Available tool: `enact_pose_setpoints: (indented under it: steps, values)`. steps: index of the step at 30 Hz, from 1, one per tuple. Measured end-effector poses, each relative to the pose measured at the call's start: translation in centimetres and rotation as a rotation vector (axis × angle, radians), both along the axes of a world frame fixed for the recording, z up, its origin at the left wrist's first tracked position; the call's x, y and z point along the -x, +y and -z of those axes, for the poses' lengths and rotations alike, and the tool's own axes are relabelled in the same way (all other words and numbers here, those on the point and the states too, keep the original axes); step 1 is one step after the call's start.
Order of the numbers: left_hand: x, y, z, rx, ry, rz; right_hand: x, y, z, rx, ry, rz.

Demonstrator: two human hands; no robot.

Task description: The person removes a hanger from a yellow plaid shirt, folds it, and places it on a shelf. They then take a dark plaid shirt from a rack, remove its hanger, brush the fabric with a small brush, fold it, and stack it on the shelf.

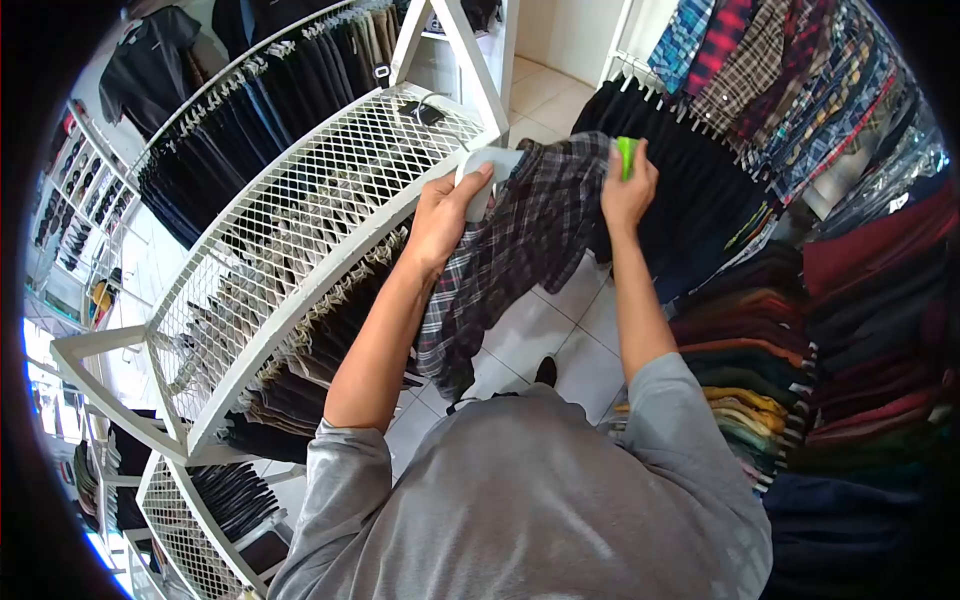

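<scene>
A dark plaid shirt hangs stretched between my two hands, its lower part draping down toward the floor beside my left forearm. My left hand is closed at the shirt's upper left, with the thumb pressed on a pale, flat, whitish piece. My right hand is raised at the other end of the shirt, fingers closed around a small bright green object whose kind I cannot tell. The shirt's edge reaches up to those fingers.
A white rack with a mesh shelf curves along my left, with trousers hanging beneath. On the mesh lies a small black item. Plaid shirts and black garments hang ahead right. Folded or hung coloured clothes fill the right side.
</scene>
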State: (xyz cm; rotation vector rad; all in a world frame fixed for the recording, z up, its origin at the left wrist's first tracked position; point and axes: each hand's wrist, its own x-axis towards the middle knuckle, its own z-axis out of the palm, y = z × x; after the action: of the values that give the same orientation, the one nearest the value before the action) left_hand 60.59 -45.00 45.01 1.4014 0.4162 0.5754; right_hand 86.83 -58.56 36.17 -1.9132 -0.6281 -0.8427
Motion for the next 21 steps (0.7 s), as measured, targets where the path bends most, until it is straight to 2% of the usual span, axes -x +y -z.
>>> enact_pose_setpoints:
  steps: [2,4,6,7,8,10,12,14,16,17,20,21]
  values:
    - [1.3,0.0,-0.2,-0.006,0.103,-0.038,3.0,-1.3,-2.1,-0.119,-0.025,-0.049]
    - [1.7,0.1,0.9,0.003,0.021,-0.058,8.0,-1.4,-4.5,-0.165,-0.056,-0.251]
    - [2.2,-0.2,1.3,0.009,0.035,-0.028,12.3,-1.2,-5.7,-0.067,-0.216,-0.501]
    - [2.4,-0.4,1.3,-0.001,0.074,-0.018,13.9,-0.9,-5.3,-0.066,-0.166,-0.648]
    - [2.7,-0.6,1.4,-0.001,0.085,-0.023,13.7,-0.2,-4.7,0.025,-0.283,-0.68]
    - [3.2,-1.0,1.4,-0.043,0.076,-0.049,10.5,1.1,-1.7,-0.011,-0.188,-0.612]
    - [4.1,-0.7,1.6,-0.051,0.078,-0.111,5.5,2.3,0.0,0.026,0.064,-0.365]
    - [5.2,-0.7,2.0,-0.028,0.142,-0.177,1.2,2.6,2.1,0.094,0.101,-0.185]
    - [5.6,-1.3,2.1,-0.025,0.097,-0.244,2.9,2.7,-0.9,-0.064,0.144,-0.331]
    - [5.4,-1.3,2.4,-0.02,0.08,-0.281,4.7,2.8,-2.2,-0.095,0.073,-0.45]
    - [4.7,-2.0,2.8,-0.018,0.102,-0.32,9.8,3.1,-4.4,0.003,-0.102,-0.888]
    - [4.5,-2.3,2.7,-0.029,0.119,-0.309,9.6,3.5,-3.7,0.013,-0.181,-0.872]
